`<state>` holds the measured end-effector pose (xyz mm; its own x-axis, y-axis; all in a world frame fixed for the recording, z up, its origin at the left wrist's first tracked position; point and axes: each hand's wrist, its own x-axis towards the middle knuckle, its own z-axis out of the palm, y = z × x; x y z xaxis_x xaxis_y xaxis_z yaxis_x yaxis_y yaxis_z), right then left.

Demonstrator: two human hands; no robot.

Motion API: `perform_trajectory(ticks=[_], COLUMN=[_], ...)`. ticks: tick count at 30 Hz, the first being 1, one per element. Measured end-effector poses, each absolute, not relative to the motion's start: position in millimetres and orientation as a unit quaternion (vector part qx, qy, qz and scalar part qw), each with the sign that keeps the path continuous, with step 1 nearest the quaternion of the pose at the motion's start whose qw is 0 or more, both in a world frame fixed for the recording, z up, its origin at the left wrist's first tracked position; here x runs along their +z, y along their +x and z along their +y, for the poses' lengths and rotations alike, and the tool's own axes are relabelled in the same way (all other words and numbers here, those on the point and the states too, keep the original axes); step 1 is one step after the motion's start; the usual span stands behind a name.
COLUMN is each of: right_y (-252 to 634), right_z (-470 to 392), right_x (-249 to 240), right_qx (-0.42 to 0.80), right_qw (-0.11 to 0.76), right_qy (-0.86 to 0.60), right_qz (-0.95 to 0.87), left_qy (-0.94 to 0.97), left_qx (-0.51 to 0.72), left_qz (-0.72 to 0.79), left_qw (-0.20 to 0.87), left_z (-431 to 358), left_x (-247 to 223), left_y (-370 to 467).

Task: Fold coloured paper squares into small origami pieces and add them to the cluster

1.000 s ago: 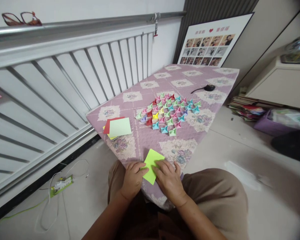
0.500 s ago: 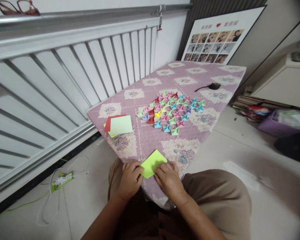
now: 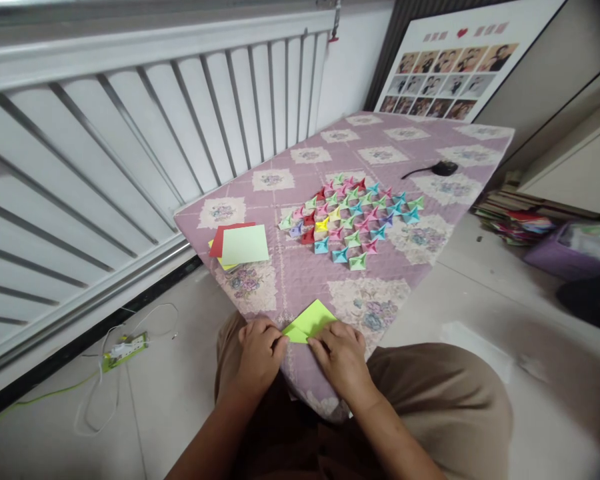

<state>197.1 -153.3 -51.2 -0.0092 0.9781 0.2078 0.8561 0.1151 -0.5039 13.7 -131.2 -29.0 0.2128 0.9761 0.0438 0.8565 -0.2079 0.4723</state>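
A lime-green sheet of origami paper (image 3: 314, 317) lies at the near end of the table, its lower corner folded up toward the middle. My left hand (image 3: 261, 350) is closed on its left corner, thumb and fingers pinching the edge. On the right side my right hand (image 3: 341, 352) grips the paper, with the thumb at the near folded edge and the fingers on top. Farther out on the cloth stand rows of small folded paper pieces (image 3: 353, 220) in pink, green, blue, red and yellow. To the left sits a stack of coloured paper sheets (image 3: 245, 244), pale green on top.
The table (image 3: 300, 267) wears a purple flowered cloth. A black object with a short cord (image 3: 444, 168) rests at its far right. A white radiator (image 3: 180, 127) runs along the left, with a power strip (image 3: 126, 349) on the floor below. A photo board (image 3: 445, 73) leans at the back.
The near corner of the lime-green paper has been folded up, so a flap with a straight near edge now shows. Both hands stay at its sides. The camera view has shifted slightly.
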Motion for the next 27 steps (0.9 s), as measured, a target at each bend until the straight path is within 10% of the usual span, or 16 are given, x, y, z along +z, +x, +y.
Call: perform_trajectory(ticks=[27], right_y=[189.5], right_z=[-144.6], right_x=[-53.5], right_qx=[0.065], right_qw=[0.227], right_qy=[-0.696], right_qz=[-0.679], left_qy=[0.786], left_qx=[0.053], left_qz=[0.603], left_qw=[0.127], left_z=[-106.4], left_x=[-31.6], left_y=[13.9])
